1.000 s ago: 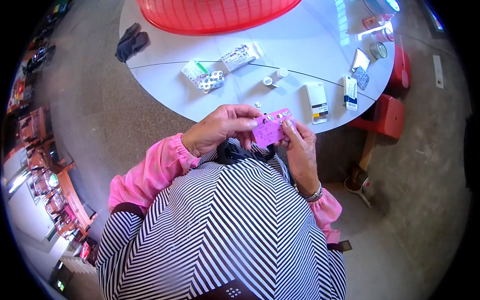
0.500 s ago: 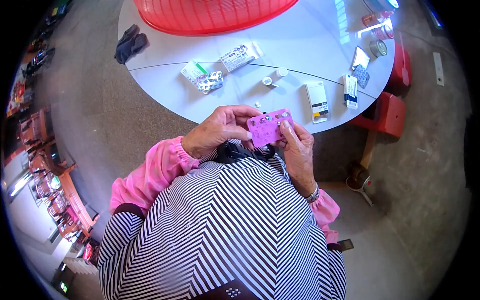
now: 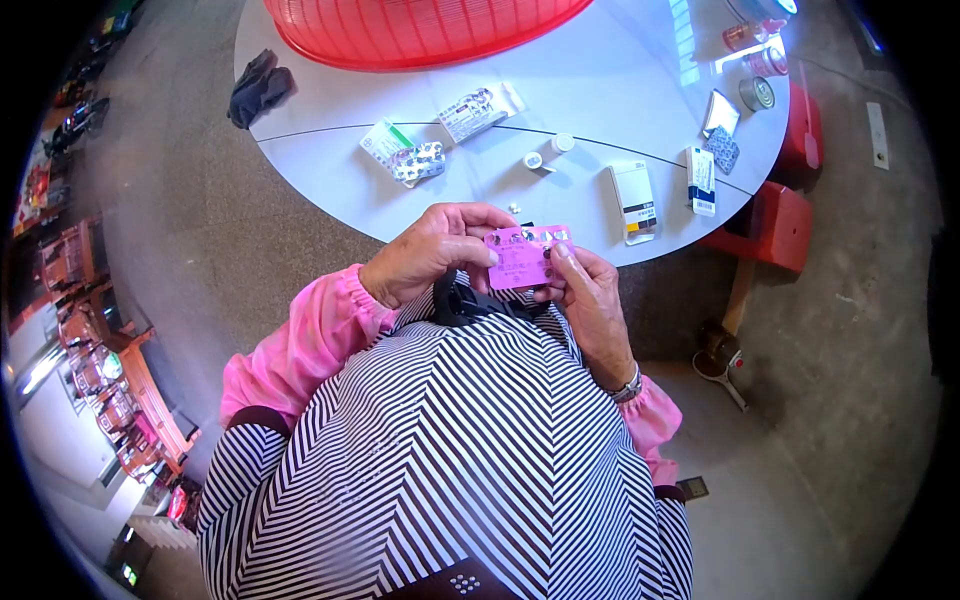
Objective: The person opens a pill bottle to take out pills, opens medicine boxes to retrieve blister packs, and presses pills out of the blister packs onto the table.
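Note:
Between my two hands, close to my chest, is a pink blister pack (image 3: 520, 262) with a row of torn foil pockets along its top edge. My left hand (image 3: 432, 250) pinches its left side, thumb in front and fingers behind. On the right edge, my right hand (image 3: 592, 292) grips with the thumb on the face and fingers curled underneath. Just beyond the pack, small white pills (image 3: 514, 209) lie on the table. Past them stand a white bottle (image 3: 562, 144) and a white cap (image 3: 533, 160). The undersides of both hands are hidden.
The round white table (image 3: 340, 190) bears a red mesh cover (image 3: 430, 30), a dark cloth (image 3: 260, 88), medicine boxes (image 3: 478, 112) (image 3: 634, 198) (image 3: 701, 182), a silver blister pack (image 3: 418, 162) and a tin (image 3: 757, 93). Red stools (image 3: 775, 230) stand at the right.
The pink blister pack has shifted slightly left and levelled out from its tilt. Both hands still hold it, with the right thumb now nearer its upper right corner.

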A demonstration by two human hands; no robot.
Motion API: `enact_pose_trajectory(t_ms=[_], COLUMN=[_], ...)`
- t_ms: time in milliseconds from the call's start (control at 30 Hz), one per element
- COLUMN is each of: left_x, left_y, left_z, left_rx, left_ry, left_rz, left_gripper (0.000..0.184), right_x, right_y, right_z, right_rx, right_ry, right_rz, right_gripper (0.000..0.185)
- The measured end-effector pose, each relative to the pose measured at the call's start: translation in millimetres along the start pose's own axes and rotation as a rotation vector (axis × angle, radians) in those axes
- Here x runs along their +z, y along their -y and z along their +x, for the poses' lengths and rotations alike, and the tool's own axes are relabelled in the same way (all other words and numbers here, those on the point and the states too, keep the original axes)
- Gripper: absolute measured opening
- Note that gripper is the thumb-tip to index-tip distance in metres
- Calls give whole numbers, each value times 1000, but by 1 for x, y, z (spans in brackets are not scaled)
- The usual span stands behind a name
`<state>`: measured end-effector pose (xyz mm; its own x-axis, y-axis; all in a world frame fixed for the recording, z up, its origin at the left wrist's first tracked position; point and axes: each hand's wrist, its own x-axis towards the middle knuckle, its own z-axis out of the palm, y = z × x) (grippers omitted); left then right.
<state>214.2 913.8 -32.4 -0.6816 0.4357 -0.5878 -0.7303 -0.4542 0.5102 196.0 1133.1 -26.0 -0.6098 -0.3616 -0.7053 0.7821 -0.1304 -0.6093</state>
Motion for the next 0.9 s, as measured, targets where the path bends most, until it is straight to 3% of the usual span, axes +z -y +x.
enact_pose_trajectory(t_ms=[133, 900], left_x=[-2, -7], left_y=[2, 5], left_z=[3, 13], left_rx=[-35, -115], left_ry=[-17, -21], left_rz=[-23, 34], left_gripper=[41, 43], right_x=[-6, -7], right_y=[-8, -8], right_z=[5, 10], right_rx=[-11, 100], right_ry=[7, 121], right_rz=[-37, -20], right_gripper=[35, 42])
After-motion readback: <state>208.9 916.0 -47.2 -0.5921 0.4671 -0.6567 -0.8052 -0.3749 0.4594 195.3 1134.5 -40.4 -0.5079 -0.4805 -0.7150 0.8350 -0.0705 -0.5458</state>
